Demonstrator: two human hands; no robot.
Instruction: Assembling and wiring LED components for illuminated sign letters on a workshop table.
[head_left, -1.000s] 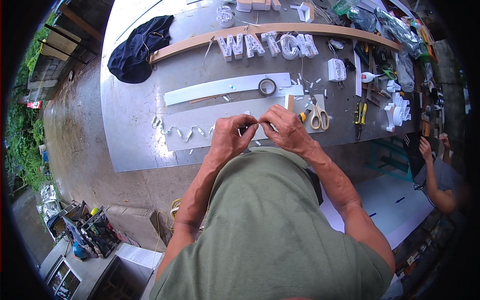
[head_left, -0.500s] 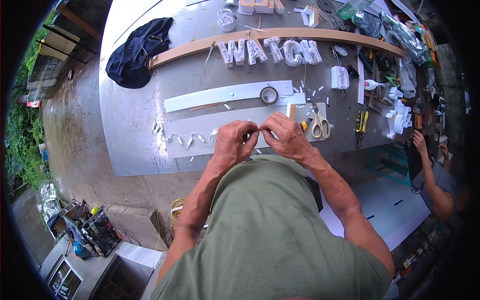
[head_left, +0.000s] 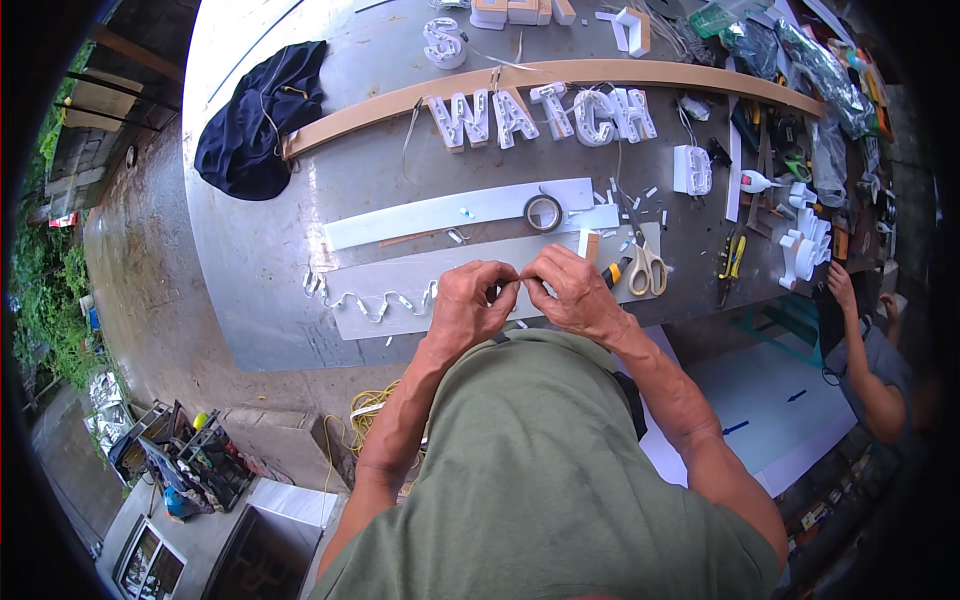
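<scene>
My left hand (head_left: 474,300) and my right hand (head_left: 570,290) meet over the table's near edge, thumbs and forefingers pinched together at the tips. A string of small white LED modules (head_left: 376,310) on thin wire zigzags in from the left and runs up to my left hand, which appears to grip its end. Whatever my right fingertips pinch is too small to make out. Under the string lies a flat grey-white sheet (head_left: 390,278). Just right of my right hand are a yellow-and-black tool handle (head_left: 615,271), a small wood-coloured block (head_left: 588,244) and scissors (head_left: 647,272) with pale handles.
A roll of dark tape (head_left: 543,213) rests on a long white strip (head_left: 400,221). White channel letters (head_left: 540,115) lean along a curved brown strip (head_left: 380,108). Dark cloth (head_left: 262,130) lies far left. Tools and plastic crowd the right side, where another person's arm (head_left: 868,385) shows.
The view has shifted slightly, so the table and its contents appear a little lower. My hands keep the same fingertip-to-fingertip pinch.
</scene>
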